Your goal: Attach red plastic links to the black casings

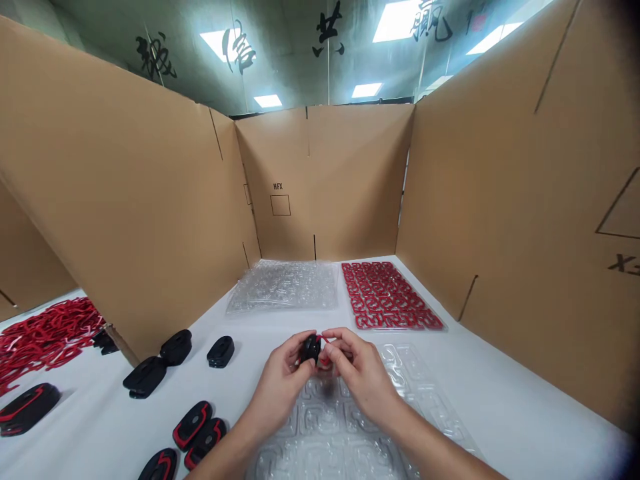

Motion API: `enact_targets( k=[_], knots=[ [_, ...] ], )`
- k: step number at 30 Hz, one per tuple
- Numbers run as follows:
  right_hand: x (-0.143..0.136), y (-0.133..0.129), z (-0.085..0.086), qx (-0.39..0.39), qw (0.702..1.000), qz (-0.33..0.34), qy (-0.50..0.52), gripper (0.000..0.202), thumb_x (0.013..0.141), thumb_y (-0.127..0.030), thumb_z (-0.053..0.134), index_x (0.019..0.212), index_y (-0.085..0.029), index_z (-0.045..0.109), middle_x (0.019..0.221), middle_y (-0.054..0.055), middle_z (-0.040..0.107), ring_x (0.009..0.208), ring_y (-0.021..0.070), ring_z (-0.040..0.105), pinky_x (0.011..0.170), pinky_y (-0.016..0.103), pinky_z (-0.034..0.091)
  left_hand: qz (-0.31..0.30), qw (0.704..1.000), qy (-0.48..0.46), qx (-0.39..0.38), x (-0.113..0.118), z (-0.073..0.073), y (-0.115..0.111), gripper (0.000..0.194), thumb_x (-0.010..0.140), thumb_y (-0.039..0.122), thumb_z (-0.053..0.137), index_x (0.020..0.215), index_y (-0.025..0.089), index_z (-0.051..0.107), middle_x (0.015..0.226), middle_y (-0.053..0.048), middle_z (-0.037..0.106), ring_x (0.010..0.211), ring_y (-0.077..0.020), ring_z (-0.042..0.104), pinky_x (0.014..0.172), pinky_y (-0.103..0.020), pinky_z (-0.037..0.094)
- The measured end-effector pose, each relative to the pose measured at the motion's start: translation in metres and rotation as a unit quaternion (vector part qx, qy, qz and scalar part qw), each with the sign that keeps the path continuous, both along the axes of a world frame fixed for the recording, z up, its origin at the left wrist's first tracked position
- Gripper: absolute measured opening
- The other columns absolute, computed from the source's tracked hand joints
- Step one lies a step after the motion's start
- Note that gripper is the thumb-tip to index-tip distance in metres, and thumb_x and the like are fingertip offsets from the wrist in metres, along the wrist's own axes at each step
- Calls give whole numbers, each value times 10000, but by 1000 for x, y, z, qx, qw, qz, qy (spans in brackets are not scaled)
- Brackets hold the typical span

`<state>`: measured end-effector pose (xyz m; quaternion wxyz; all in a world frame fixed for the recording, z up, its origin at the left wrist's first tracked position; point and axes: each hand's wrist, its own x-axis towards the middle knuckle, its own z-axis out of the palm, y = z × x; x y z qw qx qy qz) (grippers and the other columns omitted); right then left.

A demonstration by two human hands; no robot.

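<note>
Between the fingers of my left hand is a small black plastic casing, held upright above a clear moulded tray. My right hand pinches a thin red trim piece, which meets the casing's right side. Whether the red piece is seated in the casing I cannot tell, as the fingers cover part of both. Nearest on the left stands a plain black casing. Closer to my left forearm lie black casings with red trim.
A stack of clear trays lies at the back. Right of it, a tray filled with red trim pieces. More black casings and a heap of red pieces are at the left. Cardboard walls enclose three sides.
</note>
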<state>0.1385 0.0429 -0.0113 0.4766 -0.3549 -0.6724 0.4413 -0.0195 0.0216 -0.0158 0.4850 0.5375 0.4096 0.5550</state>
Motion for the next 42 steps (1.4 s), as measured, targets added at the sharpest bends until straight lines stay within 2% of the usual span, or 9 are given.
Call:
enact_targets(
  k=[7,11,15,21,26,29,32,38,42],
  knots=[
    [-2,7,4,-149,981,42,119,393,753,-480,673,970,-160,600,684,15,695,536,128,594,507,233,419,87,988,120,46,-7,1,0,357,812,215,545,1135,193,695,1042,-69,733,947,-230,659,861,-347,508],
    [0,10,5,-159,978,52,122,401,719,-478,707,936,-154,612,648,1,687,478,103,548,508,236,416,75,987,134,55,-7,0,-2,336,836,230,548,1138,197,691,1067,-66,729,950,-226,657,853,-334,509],
    [-2,7,2,-130,985,46,105,382,744,-467,703,956,-163,609,673,8,693,534,118,574,520,230,421,46,994,90,43,-5,0,-1,280,841,299,595,1070,175,697,1022,-81,734,856,-218,663,755,-319,535],
    [-4,1,2,-73,994,38,73,321,783,-403,683,994,-161,677,722,21,678,625,137,590,548,232,424,71,997,11,-17,-6,6,3,224,723,307,719,893,161,727,873,-58,739,766,-192,660,712,-288,528],
    [-4,-3,5,-55,996,21,73,378,768,-414,719,1058,-183,647,763,8,653,701,157,608,639,262,466,18,996,-64,-57,-3,13,-1,250,716,359,754,868,162,730,846,-57,745,754,-190,668,742,-311,539],
    [-4,-4,7,-45,998,25,31,324,803,-463,683,932,-166,682,785,30,672,716,161,601,661,266,458,15,994,-93,-63,-2,14,-2,271,713,360,769,881,151,730,862,-71,749,765,-186,669,723,-288,532],
    [-4,-3,9,-30,999,37,3,400,857,-527,595,769,-152,704,701,26,651,624,137,536,577,245,409,-6,991,-110,-69,-4,14,-3,265,743,345,750,921,150,726,918,-88,750,786,-193,679,730,-292,530],
    [-3,3,10,-106,986,52,121,456,759,-596,679,804,-143,697,655,0,608,546,106,497,488,208,365,-39,993,-98,-52,-5,15,-5,279,773,297,732,1018,166,704,982,-92,736,850,-201,667,746,-285,505],
    [-1,2,11,-167,967,108,160,429,794,-571,661,840,-145,665,665,1,605,521,85,479,468,191,319,-37,989,-131,-59,-4,17,-5,250,795,351,713,950,155,715,906,-78,715,768,-159,619,647,-239,467]
  ],
)
